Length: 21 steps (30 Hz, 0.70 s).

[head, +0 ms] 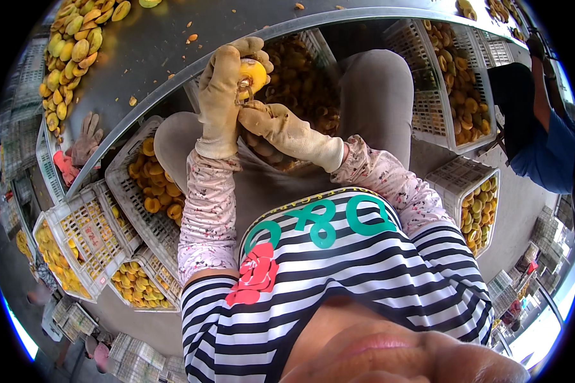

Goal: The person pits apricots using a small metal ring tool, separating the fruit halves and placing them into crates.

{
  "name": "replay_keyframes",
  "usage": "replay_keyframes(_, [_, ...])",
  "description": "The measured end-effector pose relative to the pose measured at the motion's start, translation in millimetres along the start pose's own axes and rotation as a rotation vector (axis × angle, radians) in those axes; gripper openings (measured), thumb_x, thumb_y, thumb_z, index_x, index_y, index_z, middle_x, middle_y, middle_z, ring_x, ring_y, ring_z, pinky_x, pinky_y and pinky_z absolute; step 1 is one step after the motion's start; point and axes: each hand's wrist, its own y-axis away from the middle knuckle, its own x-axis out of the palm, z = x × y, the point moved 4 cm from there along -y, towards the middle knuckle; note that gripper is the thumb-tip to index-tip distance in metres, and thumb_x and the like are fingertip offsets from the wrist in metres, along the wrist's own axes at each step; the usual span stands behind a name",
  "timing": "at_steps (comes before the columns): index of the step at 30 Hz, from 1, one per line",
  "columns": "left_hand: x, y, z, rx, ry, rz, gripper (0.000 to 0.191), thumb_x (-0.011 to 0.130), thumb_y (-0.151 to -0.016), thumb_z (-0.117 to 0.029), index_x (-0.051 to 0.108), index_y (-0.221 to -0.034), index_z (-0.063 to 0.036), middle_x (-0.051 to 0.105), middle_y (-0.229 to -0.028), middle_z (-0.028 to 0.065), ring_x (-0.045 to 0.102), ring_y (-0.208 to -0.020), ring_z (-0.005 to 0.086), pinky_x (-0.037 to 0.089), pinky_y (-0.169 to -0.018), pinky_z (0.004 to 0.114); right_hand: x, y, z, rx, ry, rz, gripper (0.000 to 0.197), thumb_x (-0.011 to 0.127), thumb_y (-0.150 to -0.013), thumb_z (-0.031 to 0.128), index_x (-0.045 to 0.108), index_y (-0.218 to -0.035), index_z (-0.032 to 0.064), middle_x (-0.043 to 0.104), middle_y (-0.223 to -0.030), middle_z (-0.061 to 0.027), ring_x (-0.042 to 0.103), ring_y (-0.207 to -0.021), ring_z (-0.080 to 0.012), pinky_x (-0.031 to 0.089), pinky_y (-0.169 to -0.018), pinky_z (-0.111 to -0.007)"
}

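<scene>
My left hand (225, 91), in a soiled cream work glove, holds a yellow stone fruit (252, 76) near the metal table's edge. My right hand (278, 127), gloved alike, is closed on a small curved metal tool (244, 98), whose loop touches the lower side of the fruit by a brownish opening. The tool's handle is hidden in the fingers. Beneath both hands, between the knees, a crate holds dark fruit pieces (297, 72). A heap of fruit halves (72, 52) lies on the table at the upper left.
A metal table (172, 24) curves across the top. A plastic crate (120, 177) of orange fruit halves stands at the left, with more fruit crates (88, 239) below it. Other crates (453, 191) and a co-worker (546, 148) are at the right. Spare gloves (84, 141) lie at the table's left end.
</scene>
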Motion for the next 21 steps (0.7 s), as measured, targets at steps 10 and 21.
replay_keyframes(10, [-7.5, -6.1, 18.5, -0.01, -0.046, -0.09, 0.048, 0.037, -0.105, -0.04, 0.064, -0.112, 0.0001, 0.069, -0.101, 0.0105, 0.066, -0.092, 0.0179, 0.055, -0.084, 0.03, -20.1, -22.4, 2.5, -0.236, 0.164, -0.167, 0.025, 0.061, -0.102, 0.024, 0.068, -0.112, 0.0015, 0.065, -0.094, 0.005, 0.057, -0.08, -0.002, 0.047, -0.067, -0.018])
replay_keyframes(21, [-8.1, -4.4, 11.1, 0.05, -0.066, -0.011, 0.037, 0.048, -0.104, -0.025, 0.059, -0.13, -0.001, 0.069, -0.102, 0.0082, 0.064, -0.093, 0.0115, 0.055, -0.079, 0.025, -1.9, -7.9, 1.7, 0.146, -0.38, 0.298, 0.052, 0.045, -0.1, 0.062, 0.051, -0.076, 0.0161, 0.043, -0.056, 0.0025, 0.036, -0.043, -0.0083, 0.028, -0.042, -0.023])
